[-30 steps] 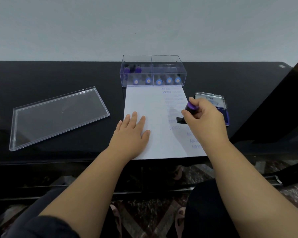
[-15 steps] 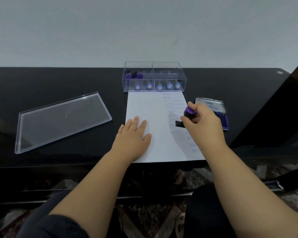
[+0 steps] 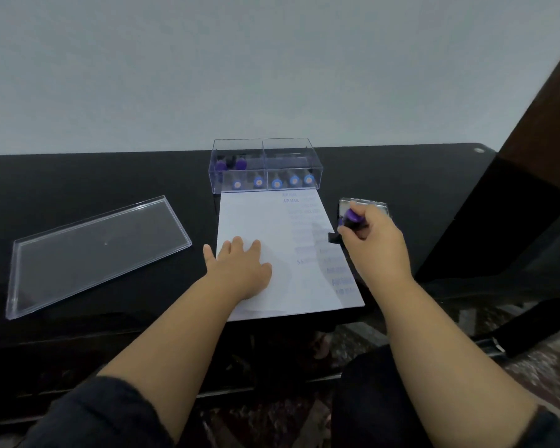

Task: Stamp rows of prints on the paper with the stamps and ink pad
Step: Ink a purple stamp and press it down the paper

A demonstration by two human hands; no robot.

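A white sheet of paper (image 3: 259, 218) lies on the black table, with rows of blue prints down its right side. My left hand (image 3: 240, 270) rests flat on the sheet's lower left, fingers apart. My right hand (image 3: 374, 244) grips a stamp (image 3: 351, 218) with a purple knob and a black base, held at the paper's right edge. Just behind that hand lies the ink pad (image 3: 369, 203), mostly hidden by it. A clear box (image 3: 264, 166) at the top of the paper holds several more purple stamps.
The box's clear lid (image 3: 94, 250) lies on the table to the left. The black table (image 3: 78, 176) ends at a pale wall behind. A dark brown upright (image 3: 537, 130) rises at the far right. The table's front edge is near my forearms.
My right hand has carried the stamp rightward off the printed column to the paper's edge, beside the ink pad. My left hand stays on the sheet. The camera has tilted upward.
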